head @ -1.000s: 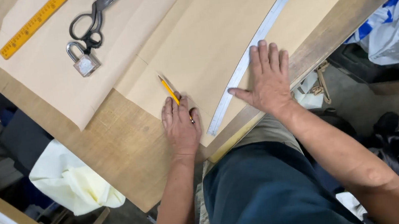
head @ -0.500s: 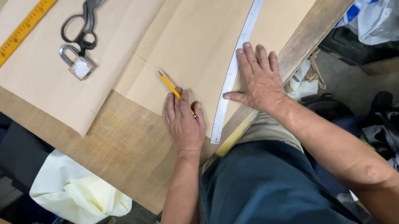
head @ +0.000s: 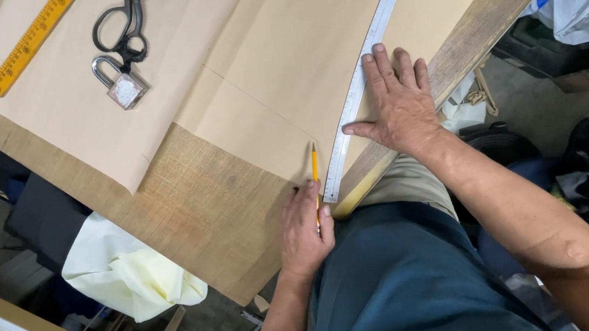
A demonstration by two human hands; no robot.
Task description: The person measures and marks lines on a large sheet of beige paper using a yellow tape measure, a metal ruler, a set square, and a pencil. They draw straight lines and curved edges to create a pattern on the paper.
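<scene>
Hands steady: keep your right hand (head: 398, 102) pressed flat on the metal ruler (head: 366, 76) while your left hand (head: 305, 226), gripping the pencil (head: 315, 178), hugs its edge on the brown paper (head: 295, 51).

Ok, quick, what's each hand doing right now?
Left hand: closed on the yellow pencil, tip beside the ruler.
Right hand: open, fingers spread, pressing the metal ruler flat on the brown paper.

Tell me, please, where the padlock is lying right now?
In the head view, the padlock lies at upper left on the brown paper, just below the black scissors' handles and right of the yellow ruler.
</scene>
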